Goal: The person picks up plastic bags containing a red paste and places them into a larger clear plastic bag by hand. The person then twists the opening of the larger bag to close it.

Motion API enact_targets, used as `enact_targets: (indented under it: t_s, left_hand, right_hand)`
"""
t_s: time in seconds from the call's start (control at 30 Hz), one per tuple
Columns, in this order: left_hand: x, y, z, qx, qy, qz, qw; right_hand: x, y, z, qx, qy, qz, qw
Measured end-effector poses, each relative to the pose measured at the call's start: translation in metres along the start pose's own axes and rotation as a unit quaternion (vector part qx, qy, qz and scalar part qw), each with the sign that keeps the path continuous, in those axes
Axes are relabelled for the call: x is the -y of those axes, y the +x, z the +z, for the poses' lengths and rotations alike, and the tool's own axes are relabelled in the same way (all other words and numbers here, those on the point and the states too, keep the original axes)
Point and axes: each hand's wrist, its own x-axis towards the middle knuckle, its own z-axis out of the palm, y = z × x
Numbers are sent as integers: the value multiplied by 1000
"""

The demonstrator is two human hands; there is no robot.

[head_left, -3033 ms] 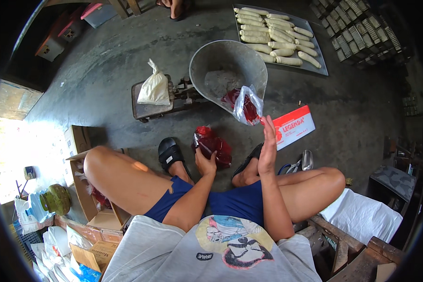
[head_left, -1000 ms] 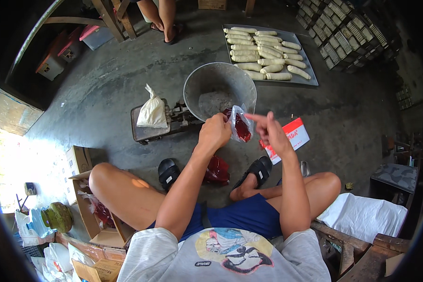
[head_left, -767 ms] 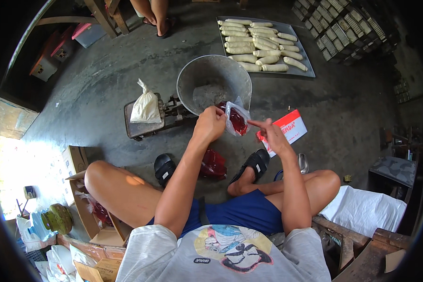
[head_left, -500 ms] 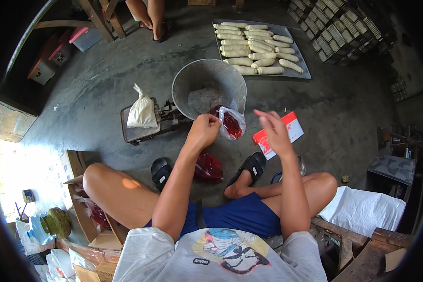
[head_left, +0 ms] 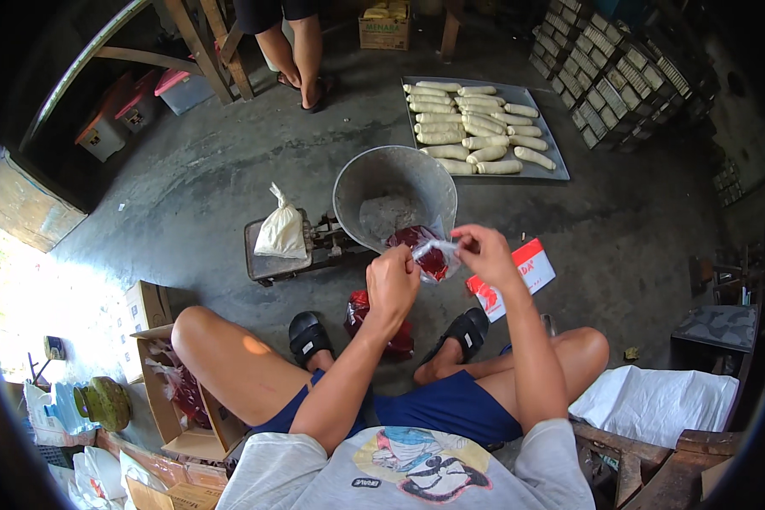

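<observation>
Pinching the small clear bag of red filling [head_left: 425, 255] between left hand [head_left: 393, 282] and right hand [head_left: 482, 252], a loosened grip could spill it past the metal bowl [head_left: 395, 197] just beyond them.

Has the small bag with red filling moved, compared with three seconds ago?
Yes. The small bag with red filling was then at the lower right rim of the metal bowl, held only by the right hand. Now it is lower left along that rim, with the left hand holding too.
</observation>
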Motion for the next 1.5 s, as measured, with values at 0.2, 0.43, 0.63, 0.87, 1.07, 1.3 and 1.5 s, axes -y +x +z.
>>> enact_targets:
  t_s: [0.2,0.43,0.63,0.87,1.07,1.3,1.5]
  left_hand:
    - [-14,-36,13,-147,-121,-29,981]
    - [-21,-25,-13,40,-282,-141,948]
    - [-52,38,-48,50,-335,-71,938]
    - [-87,66,-109,-103,-165,9,981]
    - [-112,68,-162,-10,-246,-16,969]
    - [-98,65,-179,-101,-76,83,989]
    - [-108,37,-209,-4,-176,-21,984]
  right_hand:
    - [-2,-59,37,-243,-210,-94,942]
    - [16,-58,10,-60,132,6,989]
    - [67,-9,-13,-72,203,57,975]
    - [153,-7,-5,-231,126,-38,964]
    - [180,-17,-22,-213,133,-90,964]
    - [205,-11,-28,-95,46,-87,991]
    - [227,-39,-36,40,208,-77,974]
